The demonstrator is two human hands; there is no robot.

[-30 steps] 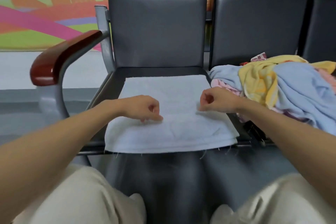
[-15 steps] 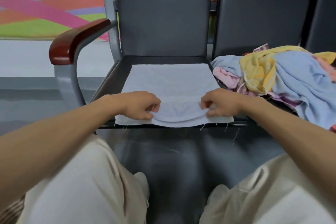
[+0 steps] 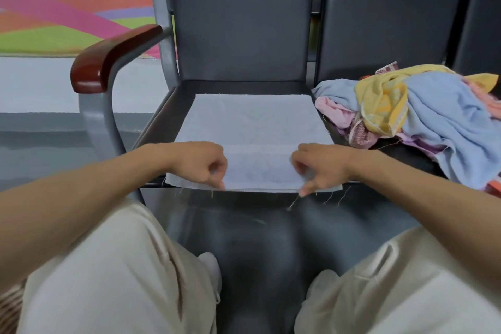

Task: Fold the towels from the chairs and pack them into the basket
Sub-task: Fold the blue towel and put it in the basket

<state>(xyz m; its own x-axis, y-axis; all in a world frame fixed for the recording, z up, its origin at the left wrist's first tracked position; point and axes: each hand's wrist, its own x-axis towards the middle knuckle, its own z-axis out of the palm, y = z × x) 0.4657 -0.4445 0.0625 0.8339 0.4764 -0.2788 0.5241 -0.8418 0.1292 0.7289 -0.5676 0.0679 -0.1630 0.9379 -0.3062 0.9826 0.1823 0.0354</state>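
Note:
A pale blue towel (image 3: 252,122) lies flat on the seat of the dark chair (image 3: 241,27) straight ahead. Its near edge hangs slightly over the seat's front. My left hand (image 3: 203,164) pinches that near edge on the left, fingers curled. My right hand (image 3: 317,167) pinches the same edge on the right, one fingertip reaching past the hem. A pile of towels (image 3: 423,114), yellow, blue and pink, is heaped on the neighbouring seat to the right. No basket is in view.
A red-brown armrest (image 3: 108,59) on a grey metal post stands left of the seat. A third chair back shows at the far right. My knees in beige trousers fill the bottom corners, with dark floor between them. A colourful mural covers the left wall.
Both hands have slid from the towel's middle toward me to its near edge and taken hold of it. The towel has been drawn a little over the seat's front.

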